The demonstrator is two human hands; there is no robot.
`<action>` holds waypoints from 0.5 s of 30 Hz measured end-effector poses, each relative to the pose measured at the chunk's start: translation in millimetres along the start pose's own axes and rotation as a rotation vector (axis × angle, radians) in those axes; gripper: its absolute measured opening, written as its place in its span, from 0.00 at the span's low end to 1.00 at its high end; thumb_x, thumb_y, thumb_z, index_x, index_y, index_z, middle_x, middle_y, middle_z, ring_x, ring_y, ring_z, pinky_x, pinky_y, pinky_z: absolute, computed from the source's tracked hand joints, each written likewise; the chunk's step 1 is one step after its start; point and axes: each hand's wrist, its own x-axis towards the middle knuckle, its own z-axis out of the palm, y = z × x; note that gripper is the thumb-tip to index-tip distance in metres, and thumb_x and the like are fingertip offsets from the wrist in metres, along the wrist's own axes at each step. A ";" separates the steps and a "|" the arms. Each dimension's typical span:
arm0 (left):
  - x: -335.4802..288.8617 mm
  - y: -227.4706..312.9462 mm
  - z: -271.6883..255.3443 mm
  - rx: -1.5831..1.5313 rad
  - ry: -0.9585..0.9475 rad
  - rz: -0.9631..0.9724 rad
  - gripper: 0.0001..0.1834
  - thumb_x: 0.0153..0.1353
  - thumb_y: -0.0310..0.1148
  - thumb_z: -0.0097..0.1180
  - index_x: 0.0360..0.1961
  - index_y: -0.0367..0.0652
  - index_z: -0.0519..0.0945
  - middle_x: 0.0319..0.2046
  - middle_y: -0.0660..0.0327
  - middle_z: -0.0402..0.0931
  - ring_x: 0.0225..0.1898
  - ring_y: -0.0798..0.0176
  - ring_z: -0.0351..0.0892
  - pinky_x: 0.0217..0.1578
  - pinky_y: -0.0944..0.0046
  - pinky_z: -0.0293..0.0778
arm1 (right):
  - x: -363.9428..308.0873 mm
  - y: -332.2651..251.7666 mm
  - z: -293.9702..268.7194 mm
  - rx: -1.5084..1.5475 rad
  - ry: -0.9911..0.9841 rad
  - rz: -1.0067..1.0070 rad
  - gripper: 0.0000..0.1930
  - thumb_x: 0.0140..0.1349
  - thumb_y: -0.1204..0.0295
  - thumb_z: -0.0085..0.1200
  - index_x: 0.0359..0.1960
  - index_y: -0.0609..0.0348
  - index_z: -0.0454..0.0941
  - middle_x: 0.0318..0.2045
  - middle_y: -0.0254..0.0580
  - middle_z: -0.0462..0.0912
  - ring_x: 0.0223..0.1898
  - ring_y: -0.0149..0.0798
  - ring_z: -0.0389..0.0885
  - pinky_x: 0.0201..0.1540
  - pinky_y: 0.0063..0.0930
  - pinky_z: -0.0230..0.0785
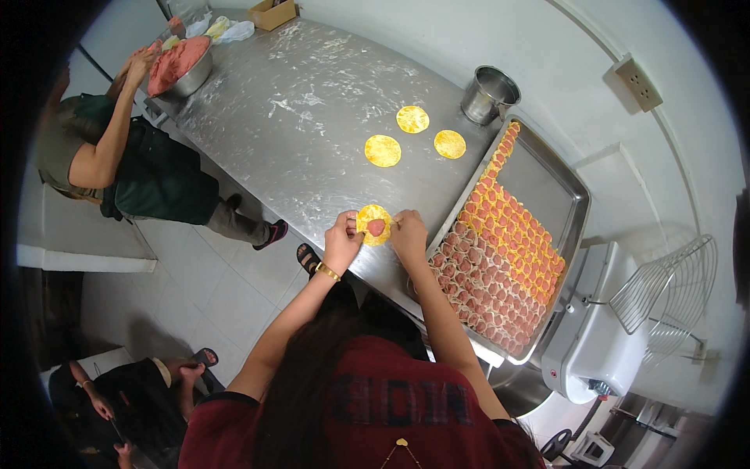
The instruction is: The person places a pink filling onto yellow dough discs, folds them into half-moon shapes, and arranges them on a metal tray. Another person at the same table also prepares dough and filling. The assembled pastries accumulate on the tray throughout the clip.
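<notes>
A: You're pinching the yellow wrapper (374,224) at the floured steel table's (297,133) near edge, left hand (341,241) and right hand (408,234) closing on its rim.

B: The pink filling (376,227) is sitting off-centre; uneven folding is risking a torn or leaking seam.

Both hands, left hand (342,241) and right hand (408,233), pinch a filled wrapper (374,224).

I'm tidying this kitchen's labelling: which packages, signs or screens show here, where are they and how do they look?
Cardboard box: far end of the steel table, small, open, brown.
Plastic bags: beside the box, crumpled, white and yellowish.
Wall socket plate: right wall, rectangular, beige.
No signs or screens show.
</notes>
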 end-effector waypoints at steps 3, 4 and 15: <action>0.7 1.6 -1.1 -0.025 0.020 0.023 0.22 0.47 0.19 0.57 0.46 0.35 0.72 0.29 0.52 0.81 0.30 0.58 0.82 0.34 0.64 0.78 | 1.0 -1.8 1.0 0.012 0.028 -0.047 0.05 0.49 0.76 0.53 0.28 0.63 0.77 0.27 0.49 0.76 0.30 0.54 0.77 0.35 0.42 0.70; 0.9 2.2 -1.4 0.016 0.021 0.025 0.20 0.48 0.20 0.57 0.45 0.35 0.73 0.28 0.52 0.80 0.29 0.58 0.82 0.33 0.64 0.77 | 1.8 -3.0 1.9 0.024 0.027 -0.060 0.05 0.49 0.76 0.53 0.27 0.63 0.77 0.26 0.49 0.76 0.30 0.53 0.77 0.35 0.41 0.70; 10.2 2.7 -9.1 0.124 -0.111 -0.161 0.10 0.53 0.29 0.54 0.35 0.35 0.79 0.22 0.57 0.78 0.24 0.66 0.79 0.31 0.67 0.77 | 1.3 3.5 -3.1 0.436 -0.256 0.334 0.07 0.51 0.74 0.57 0.28 0.66 0.77 0.26 0.40 0.79 0.27 0.31 0.78 0.30 0.25 0.70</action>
